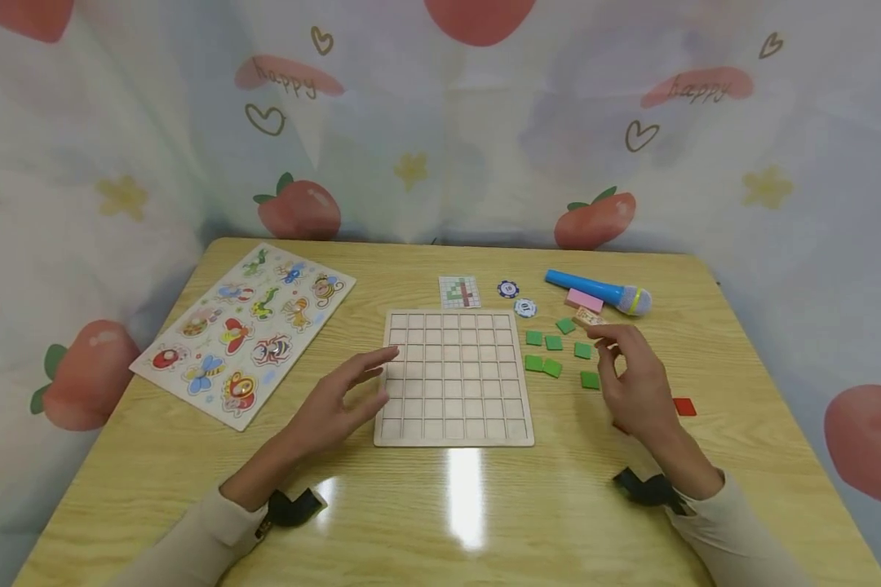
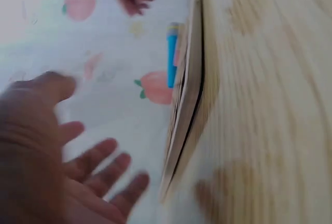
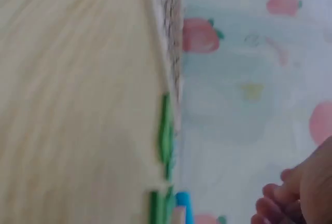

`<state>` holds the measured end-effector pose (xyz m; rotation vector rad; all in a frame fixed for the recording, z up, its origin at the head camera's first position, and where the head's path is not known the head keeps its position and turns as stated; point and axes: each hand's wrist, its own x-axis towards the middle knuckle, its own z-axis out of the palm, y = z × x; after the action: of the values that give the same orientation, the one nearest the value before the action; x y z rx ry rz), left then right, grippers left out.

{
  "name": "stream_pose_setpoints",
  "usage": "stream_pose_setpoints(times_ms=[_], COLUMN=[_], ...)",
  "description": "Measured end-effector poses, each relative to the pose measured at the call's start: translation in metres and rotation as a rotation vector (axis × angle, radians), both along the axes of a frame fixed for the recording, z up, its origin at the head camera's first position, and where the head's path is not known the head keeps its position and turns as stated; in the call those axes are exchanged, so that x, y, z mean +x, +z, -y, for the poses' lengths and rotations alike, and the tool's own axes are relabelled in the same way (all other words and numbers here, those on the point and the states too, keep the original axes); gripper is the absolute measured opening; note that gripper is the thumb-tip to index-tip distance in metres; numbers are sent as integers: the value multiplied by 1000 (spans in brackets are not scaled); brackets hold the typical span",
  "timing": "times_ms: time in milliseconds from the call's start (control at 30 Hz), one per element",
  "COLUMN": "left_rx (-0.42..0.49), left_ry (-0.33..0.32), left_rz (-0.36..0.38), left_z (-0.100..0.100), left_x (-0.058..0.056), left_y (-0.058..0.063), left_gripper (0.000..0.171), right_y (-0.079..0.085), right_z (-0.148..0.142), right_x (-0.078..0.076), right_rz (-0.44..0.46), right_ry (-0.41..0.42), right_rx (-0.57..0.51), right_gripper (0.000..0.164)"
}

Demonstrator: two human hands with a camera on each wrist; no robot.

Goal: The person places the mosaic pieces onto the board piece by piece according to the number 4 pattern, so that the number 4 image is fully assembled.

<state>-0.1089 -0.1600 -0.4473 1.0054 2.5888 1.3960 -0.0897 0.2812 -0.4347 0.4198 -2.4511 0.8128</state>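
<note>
A pale wooden grid board (image 1: 451,379) with square cells lies in the middle of the table. At its left edge hovers my left hand (image 1: 341,395), thumb and fingers apart, nothing between them. My right hand (image 1: 637,383) is held above the table right of the board, fingers loosely bent, with no object visible in it. Several green square tiles (image 1: 553,342) lie between that hand and the board. A red tile (image 1: 684,407) is just right of the hand, and another reddish piece is partly hidden under it. In the right wrist view, the green tiles (image 3: 166,130) appear edge-on and blurred.
Behind the board lie a small gridded pattern card (image 1: 459,292) and two poker chips (image 1: 508,289). A blue toy microphone (image 1: 598,291), a pink block (image 1: 583,301) and a patterned wooden block (image 1: 591,317) are at the back right. An insect puzzle board (image 1: 245,330) occupies the left.
</note>
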Motion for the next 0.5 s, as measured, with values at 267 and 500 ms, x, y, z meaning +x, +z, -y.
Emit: stream_pose_setpoints(times_ms=[267, 500], left_rx=[-468, -550], left_ry=[-43, -51], left_rz=[-84, -125], left_z=[11, 12], left_x=[-8, -4], left_y=[-23, -22], left_gripper=[128, 140], right_y=[-20, -31], right_z=[-24, -27], right_x=[-5, -18], right_rz=[305, 441], right_ry=[-125, -159], right_rx=[41, 59], right_gripper=[41, 35])
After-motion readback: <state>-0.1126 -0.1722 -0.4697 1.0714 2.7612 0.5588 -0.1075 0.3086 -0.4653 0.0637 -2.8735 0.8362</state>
